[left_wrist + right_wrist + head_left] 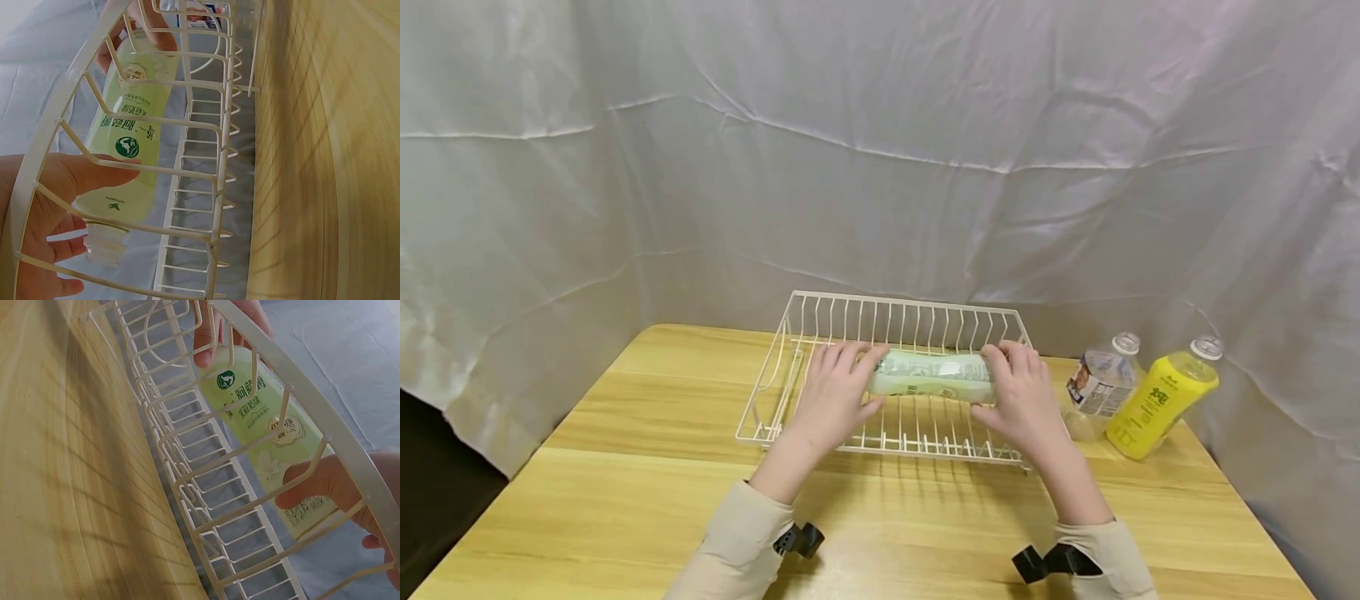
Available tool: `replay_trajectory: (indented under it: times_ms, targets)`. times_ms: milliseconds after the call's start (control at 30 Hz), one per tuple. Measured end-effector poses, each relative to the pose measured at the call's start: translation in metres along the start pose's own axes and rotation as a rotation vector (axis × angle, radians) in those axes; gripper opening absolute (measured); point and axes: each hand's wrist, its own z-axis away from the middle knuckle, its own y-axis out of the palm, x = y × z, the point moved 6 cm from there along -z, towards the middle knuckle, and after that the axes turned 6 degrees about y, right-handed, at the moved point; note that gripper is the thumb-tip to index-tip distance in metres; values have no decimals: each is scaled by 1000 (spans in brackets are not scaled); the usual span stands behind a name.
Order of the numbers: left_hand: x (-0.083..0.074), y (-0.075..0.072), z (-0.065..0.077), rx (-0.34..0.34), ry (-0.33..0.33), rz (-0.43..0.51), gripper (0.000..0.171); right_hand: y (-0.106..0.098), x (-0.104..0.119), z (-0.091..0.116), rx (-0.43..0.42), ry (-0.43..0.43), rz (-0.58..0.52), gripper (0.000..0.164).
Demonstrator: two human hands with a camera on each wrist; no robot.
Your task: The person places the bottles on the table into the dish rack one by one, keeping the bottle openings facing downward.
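Observation:
A pale green plastic bottle (932, 377) lies sideways between both hands, over the white wire dish rack (917, 305). My left hand (837, 392) grips its neck end, the thumb on the near side and the fingers behind. At the base end, my right hand (1018, 392) holds it the same way. Through the rack's wires, the left wrist view shows the bottle (128, 134) with its clear mouth beside the left fingers. In the right wrist view the right thumb presses near the base of the bottle (262, 425), its printed label facing the camera.
To the right of the rack stand a clear bottle (1103, 383) with a printed label and a yellow bottle (1165, 400). The wooden table (895, 517) lies under everything. A grey cloth curtain (880, 192) hangs behind and at the sides.

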Motion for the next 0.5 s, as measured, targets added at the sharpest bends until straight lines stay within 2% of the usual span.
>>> replay_trajectory:
  times_ms: [200, 500]
  targets:
    - [3, 3, 1, 36, -46, 34, 83, -4, 3, 0, -34, -37, -28, 77]
    - [4, 1, 1, -5, -66, 37, 77, -9, 8, -1, -54, -75, -83, 76]
